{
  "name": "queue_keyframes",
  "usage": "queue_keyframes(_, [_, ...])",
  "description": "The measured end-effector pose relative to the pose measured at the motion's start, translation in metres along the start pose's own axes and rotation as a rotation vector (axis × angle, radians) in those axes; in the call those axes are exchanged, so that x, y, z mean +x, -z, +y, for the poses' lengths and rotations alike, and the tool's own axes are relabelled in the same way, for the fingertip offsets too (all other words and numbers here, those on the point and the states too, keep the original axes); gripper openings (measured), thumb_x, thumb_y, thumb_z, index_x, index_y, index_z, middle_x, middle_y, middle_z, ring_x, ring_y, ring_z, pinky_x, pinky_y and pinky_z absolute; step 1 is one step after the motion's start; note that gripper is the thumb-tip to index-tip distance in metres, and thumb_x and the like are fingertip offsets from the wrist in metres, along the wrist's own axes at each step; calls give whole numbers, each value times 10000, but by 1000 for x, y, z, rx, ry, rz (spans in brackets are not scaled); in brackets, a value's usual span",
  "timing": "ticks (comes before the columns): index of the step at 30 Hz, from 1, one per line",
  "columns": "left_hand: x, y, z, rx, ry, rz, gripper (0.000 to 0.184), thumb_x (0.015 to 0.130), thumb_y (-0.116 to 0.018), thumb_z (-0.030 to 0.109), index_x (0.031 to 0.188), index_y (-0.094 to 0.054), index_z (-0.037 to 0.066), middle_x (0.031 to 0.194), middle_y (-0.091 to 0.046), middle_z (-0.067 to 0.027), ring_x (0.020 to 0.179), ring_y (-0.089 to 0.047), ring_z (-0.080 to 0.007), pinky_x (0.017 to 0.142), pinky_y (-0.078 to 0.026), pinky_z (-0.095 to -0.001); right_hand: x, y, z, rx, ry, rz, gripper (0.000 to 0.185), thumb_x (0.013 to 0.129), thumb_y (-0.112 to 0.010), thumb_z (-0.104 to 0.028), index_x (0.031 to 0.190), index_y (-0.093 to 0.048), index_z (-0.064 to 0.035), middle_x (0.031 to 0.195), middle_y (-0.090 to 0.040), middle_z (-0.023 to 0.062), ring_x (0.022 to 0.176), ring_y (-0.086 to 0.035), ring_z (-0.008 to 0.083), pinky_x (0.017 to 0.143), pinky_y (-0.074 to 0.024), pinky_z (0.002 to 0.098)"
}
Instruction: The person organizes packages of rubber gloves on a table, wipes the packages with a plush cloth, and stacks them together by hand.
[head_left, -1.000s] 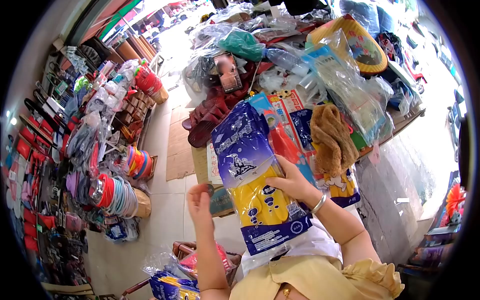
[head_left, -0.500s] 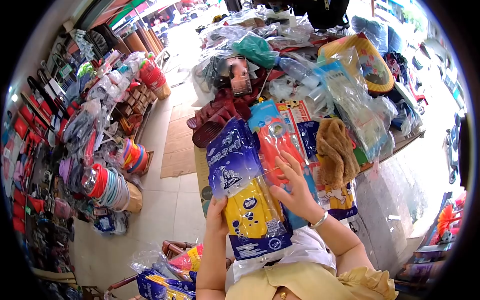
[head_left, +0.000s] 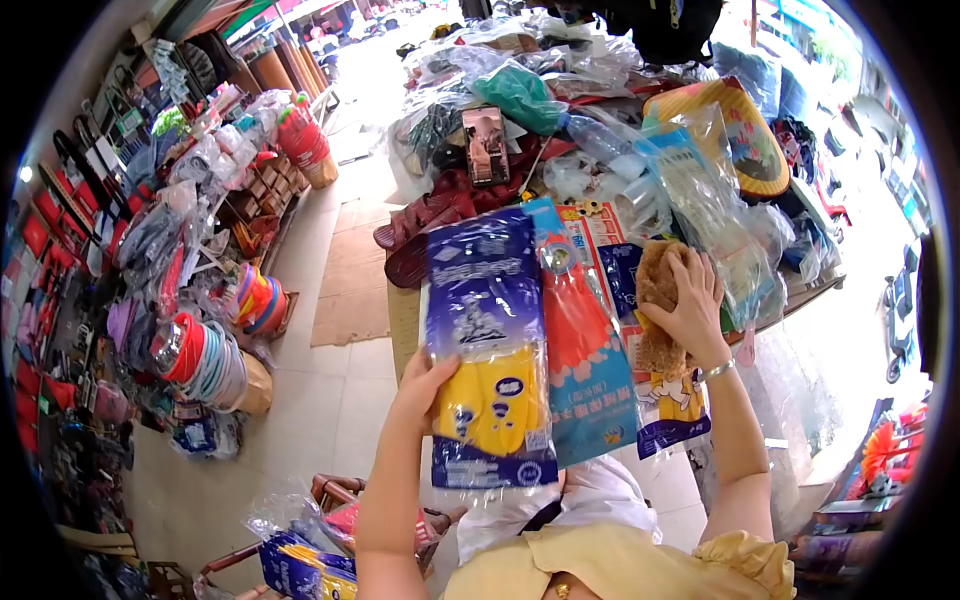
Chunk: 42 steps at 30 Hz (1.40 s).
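My left hand (head_left: 418,398) grips the left edge of a clear and blue packet of yellow rubber gloves (head_left: 490,400), thumb on its front. My right hand (head_left: 696,312) lies over a fluffy brown cloth (head_left: 655,275), fingers curved across its top. Between the hands, a blue packet with red gloves (head_left: 580,350) sits on the pile, its left side behind the yellow-glove packet. Below the cloth, another blue-and-yellow packet (head_left: 672,432) pokes out at the table's near edge.
Beyond the packets lie maroon slippers (head_left: 430,225), a propped phone (head_left: 486,148), a plastic bottle (head_left: 605,140) and a yellow fan-shaped board (head_left: 735,140). More glove packets (head_left: 300,568) rest on a chair at lower left. Shelves of goods and buckets (head_left: 185,345) line the left.
My right hand has moved from above the red-glove packet rightward onto the brown cloth. The yellow-glove packet has straightened upright in my left hand, uncovering more of the red-glove packet.
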<state>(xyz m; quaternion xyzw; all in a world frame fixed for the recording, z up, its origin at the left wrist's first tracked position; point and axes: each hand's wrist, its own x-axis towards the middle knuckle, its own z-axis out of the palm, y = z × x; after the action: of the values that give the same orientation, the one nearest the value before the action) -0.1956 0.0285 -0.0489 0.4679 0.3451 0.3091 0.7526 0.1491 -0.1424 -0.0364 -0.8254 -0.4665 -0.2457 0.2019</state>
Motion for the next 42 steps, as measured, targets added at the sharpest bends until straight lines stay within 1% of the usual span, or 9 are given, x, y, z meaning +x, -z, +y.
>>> queue_keyframes(3, [24, 6, -16, 225, -113, 10, 760, 863, -672, 109, 1468, -224, 0, 1322, -507, -174, 1141, -540, -232, 969, -448, -356, 2, -19, 19, 223, -92, -250, 471, 749, -701, -202, 1187, -574, -82, 1281, -506, 124, 1222, -436, 336, 967, -402, 472])
queue_keyframes(9, [-36, 21, -16, 324, -395, 211, 701, 882, -610, 71, 1478, -243, 42, 1309, -530, -186, 1126, -550, -207, 957, -456, -343, 26, 19, -1, 428, 59, -35, 284, 722, -640, -51, 1004, -610, -44, 964, -604, 135, 941, -580, 341, 826, -476, 428])
queue_keyframes(15, [-131, 37, -98, -15, -293, 686, 389, 882, -523, -32, 1261, -472, 40, 1054, -613, -83, 1028, -589, -176, 916, -481, -309, 14, 58, -117, 714, 743, -210, 385, 706, -739, -200, 1071, -635, -138, 1146, -587, 91, 1073, -574, 303, 911, -447, 435])
queue_keyframes(18, [-132, 13, -130, -304, -239, 606, 388, 880, -504, -56, 1256, -466, 32, 1062, -613, -85, 1029, -590, -188, 896, -495, -314, -8, 20, -175, 741, 1013, -313, 481, 713, -738, -323, 1149, -612, -163, 1264, -537, 81, 1237, -481, 291, 1013, -367, 492])
queue_keyframes(20, [-133, 9, -145, -478, 81, 489, 397, 908, -492, -6, 1301, -449, 29, 1205, -582, -98, 1094, -586, -224, 982, -465, -374, -15, -2, -191, 732, 1077, -351, 509, 750, -698, -338, 1221, -581, -183, 1310, -510, 66, 1321, -406, 264, 1070, -295, 527])
queue_keyframes(29, [-119, 1, -121, -498, -103, 327, 468, 798, -606, -121, 1213, -459, 38, 1079, -612, -87, 1003, -611, -197, 929, -491, -356, 74, -67, -170, 353, 692, -7, 301, 764, -600, -96, 1060, -626, -142, 1219, -591, 73, 1265, -462, 313, 1061, -326, 516])
queue_keyframes(32, [-117, 4, -121, -495, -70, 369, 484, 792, -633, -109, 1217, -457, 41, 1089, -606, -81, 1009, -608, -191, 906, -504, -344, 52, -1, -203, 949, 814, -588, 247, 732, -638, -75, 967, -634, -150, 1126, -609, 65, 1258, -463, 301, 1056, -347, 497])
queue_keyframes(37, [-116, -5, -114, -509, -101, 389, 505, 791, -661, -93, 1231, -459, 49, 1131, -588, -71, 1023, -603, -186, 871, -523, -329, -39, 29, -203, 701, 1316, -542, 328, 749, -667, -233, 1066, -622, -160, 1247, -585, 38, 1275, -472, 226, 1105, -302, 475])
queue_keyframes(42, [-119, 6, -123, -464, -136, 268, 540, 825, -633, -64, 1299, -406, 61, 1174, -588, -87, 1088, -596, -205, 933, -516, -347, 2, 4, -191, 567, 1167, -433, 340, 702, -650, -167, 1033, -632, -95, 1133, -612, 79, 1261, -465, 261, 1105, -299, 472])
